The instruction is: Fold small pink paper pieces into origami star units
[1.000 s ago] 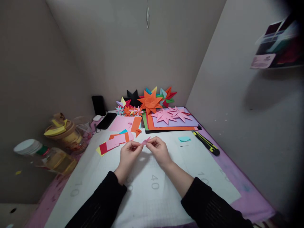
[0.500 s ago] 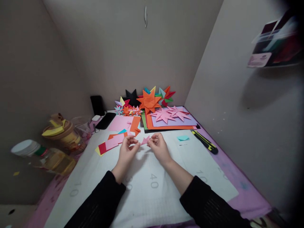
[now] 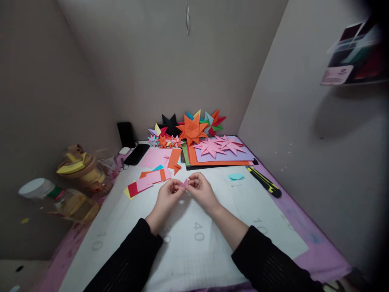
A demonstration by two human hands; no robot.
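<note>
- The desk (image 3: 273,227) is covered by a white cutting mat (image 3: 194,251) with a faint grid. The only writing that can be read is on it: the numerals "40" in the middle, "10" near the left edge and a fainter "10" at the right.
- At the back lies a stack of coloured sheets (image 3: 221,160), orange, lilac and green, with two flat pink stars (image 3: 220,147) on top. Behind it, against the wall, stands a large orange star (image 3: 192,129) among smaller many-coloured ones.
- The left hand (image 3: 166,198) and right hand (image 3: 202,191) meet over the middle of the mat, fingertips nearly touching.
- Both hands are closed in a narrow pinch on one small pink folded piece (image 3: 184,183), held between them just above the mat. Most of it is hidden by the fingers.
- To do this fold well, I judge it best to keep both pinches close to the crease, line up the edges before pressing, and press firmly; the piece is small and would slip easily.
- A yellow-and-black utility knife (image 3: 263,181) lies to the right, well apart from the hands; any marking on it is too small to read.
- Cut paper strips (image 3: 147,182) lie to the left, and a turquoise scrap (image 3: 236,177) to the right.
</note>
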